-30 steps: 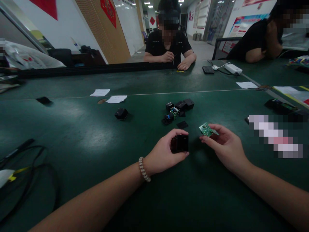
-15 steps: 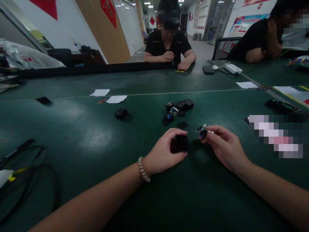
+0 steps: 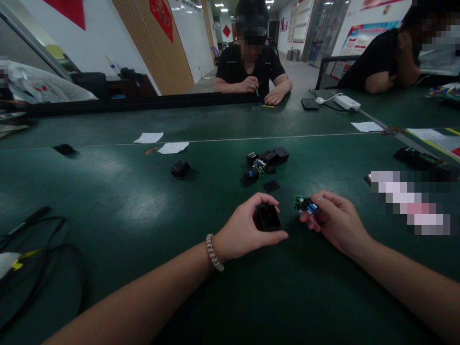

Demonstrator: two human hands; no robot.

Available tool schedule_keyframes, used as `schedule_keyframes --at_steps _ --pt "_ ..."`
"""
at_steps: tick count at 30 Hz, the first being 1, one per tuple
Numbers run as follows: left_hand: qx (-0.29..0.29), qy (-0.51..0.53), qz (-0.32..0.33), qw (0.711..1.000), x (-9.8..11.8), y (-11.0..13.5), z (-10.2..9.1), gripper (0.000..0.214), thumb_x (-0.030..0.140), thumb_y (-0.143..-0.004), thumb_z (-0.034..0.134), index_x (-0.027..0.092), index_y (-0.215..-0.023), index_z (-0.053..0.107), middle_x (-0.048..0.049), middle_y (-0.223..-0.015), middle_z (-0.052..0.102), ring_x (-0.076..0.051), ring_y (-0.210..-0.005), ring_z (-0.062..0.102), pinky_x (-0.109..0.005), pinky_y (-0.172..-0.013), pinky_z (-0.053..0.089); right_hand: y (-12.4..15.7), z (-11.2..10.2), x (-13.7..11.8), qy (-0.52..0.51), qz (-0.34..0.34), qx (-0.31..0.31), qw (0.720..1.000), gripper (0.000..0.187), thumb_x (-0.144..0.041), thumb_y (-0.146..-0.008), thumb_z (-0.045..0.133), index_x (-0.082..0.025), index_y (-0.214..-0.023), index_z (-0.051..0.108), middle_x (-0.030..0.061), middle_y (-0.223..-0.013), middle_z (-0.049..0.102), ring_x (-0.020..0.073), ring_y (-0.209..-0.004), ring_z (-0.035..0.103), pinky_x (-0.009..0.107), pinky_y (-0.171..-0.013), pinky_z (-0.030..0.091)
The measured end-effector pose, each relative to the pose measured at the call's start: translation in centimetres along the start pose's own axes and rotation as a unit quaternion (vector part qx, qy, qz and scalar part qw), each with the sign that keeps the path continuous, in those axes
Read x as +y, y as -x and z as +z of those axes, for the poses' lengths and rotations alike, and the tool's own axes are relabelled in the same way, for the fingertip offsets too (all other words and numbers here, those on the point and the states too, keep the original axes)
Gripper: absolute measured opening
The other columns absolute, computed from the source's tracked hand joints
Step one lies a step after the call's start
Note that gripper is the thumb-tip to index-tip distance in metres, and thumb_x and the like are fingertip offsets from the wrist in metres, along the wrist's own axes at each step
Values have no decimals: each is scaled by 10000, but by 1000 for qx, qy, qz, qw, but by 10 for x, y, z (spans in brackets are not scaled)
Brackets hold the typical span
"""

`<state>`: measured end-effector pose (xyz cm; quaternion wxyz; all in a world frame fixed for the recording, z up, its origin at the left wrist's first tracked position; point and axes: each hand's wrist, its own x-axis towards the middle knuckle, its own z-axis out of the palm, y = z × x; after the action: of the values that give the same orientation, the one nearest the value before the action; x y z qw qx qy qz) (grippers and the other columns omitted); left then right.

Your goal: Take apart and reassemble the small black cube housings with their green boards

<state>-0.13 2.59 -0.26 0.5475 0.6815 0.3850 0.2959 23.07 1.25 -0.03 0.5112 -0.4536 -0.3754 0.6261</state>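
Note:
My left hand [image 3: 244, 230], with a bead bracelet on its wrist, grips a small black plastic housing [image 3: 269, 218] between thumb and fingers, just above the green table [image 3: 125, 201]. My right hand [image 3: 336, 221] pinches a small green circuit board [image 3: 304, 203] with blue and dark parts on it, a short way right of the housing. The two pieces are apart. Just beyond my hands lies a cluster of black housings and a loose board [image 3: 264, 163], with a flat black lid [image 3: 271, 185] beside it.
A single black housing [image 3: 180, 168] sits to the left. White paper slips [image 3: 172, 147] lie farther back. Black cables [image 3: 39, 249] curl at the near left. A person [image 3: 251, 67] works across the table; another person [image 3: 388, 57] sits at the far right.
My right hand turned the circuit board over so its components face up and brought it lower, nearer the housing. My left hand tilted the housing so its opening faces up.

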Motion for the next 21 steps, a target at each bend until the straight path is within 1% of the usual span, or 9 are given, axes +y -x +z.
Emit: schedule_keyframes --at_steps 4,8,10,12,15,18,21 --pt "-1 6 12 1000 0 0 0 601 296 -715 921 242 -1216 594 -62 -1168 648 -264 -1075 658 -466 -935 562 0 0 -3 -19 10 5 1000 434 -506 -638 927 -196 -681 626 59 -573 748 116 -413 616 168 -387 428" --pt "-9 -2 5 1000 -1 -1 -1 582 262 -727 900 235 -1218 590 -73 -1176 636 -266 -1048 660 -456 -895 573 0 0 -4 -30 10 9 999 360 -432 -665 894 -211 -840 669 37 -581 749 128 -423 623 174 -390 431" --pt "-19 21 -6 1000 -1 0 -1 601 223 -748 872 237 -1260 556 -82 -1197 628 -257 -1030 669 -443 -871 584 0 0 -4 -31 5 8 999 331 -405 -689 868 -213 -897 695 30 -586 747 128 -424 618 177 -389 427" --pt "-27 58 -14 998 -2 1 0 622 179 -785 823 245 -1317 508 -87 -1208 626 -242 -1011 683 -432 -862 595 0 0 -3 -36 -5 6 999 276 -389 -708 854 -208 -860 712 36 -612 755 124 -435 617 179 -393 427" --pt "-31 92 -10 995 -2 2 0 636 136 -816 768 249 -1364 467 -87 -1194 633 -232 -1009 697 -432 -882 600 0 0 -1 -42 -22 -3 999 233 -376 -723 864 -195 -762 723 48 -672 769 118 -488 639 185 -432 465" --pt "-28 89 -1 996 -3 1 1 600 129 -828 747 243 -1354 481 -102 -1243 615 -230 -1034 696 -431 -905 600 0 0 -1 -43 -43 -10 998 231 -374 -723 887 -196 -733 741 44 -710 770 126 -551 666 203 -489 524" --pt "-20 64 12 998 -4 0 1 546 142 -823 753 235 -1309 522 -119 -1321 571 -231 -1045 684 -431 -895 604 -2 -2 1 -38 -59 -4 998 231 -383 -730 901 -209 -716 750 31 -731 762 138 -607 695 227 -547 578"
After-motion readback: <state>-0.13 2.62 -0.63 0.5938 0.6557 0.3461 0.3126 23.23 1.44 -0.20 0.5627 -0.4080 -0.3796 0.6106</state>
